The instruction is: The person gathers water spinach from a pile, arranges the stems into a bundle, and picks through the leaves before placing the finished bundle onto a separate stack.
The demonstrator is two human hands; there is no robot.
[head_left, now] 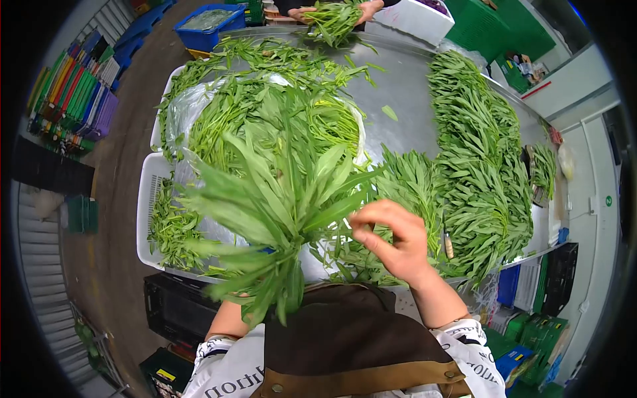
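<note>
A large bunch of leafy greens (282,212) stands up in front of my apron, over the near edge of the metal table. Its leaves hide my left hand; only the forearm shows below them. Just right of the bunch is my right hand (391,239), its thumb and index finger brought close together near a leaf tip. Whether something thin is between them is too small to tell. Behind the bunch lies a big heap of loose greens (245,119) on clear plastic. A smaller pile of greens (411,182) lies beyond my right hand.
Long rows of greens (478,159) cover the table's right side, with a wooden-handled knife (448,245) beside them. White baskets (144,225) line the left. Across the metal table (398,86), a co-worker's hands hold greens (332,23). A blue bin (209,26) stands at the far left.
</note>
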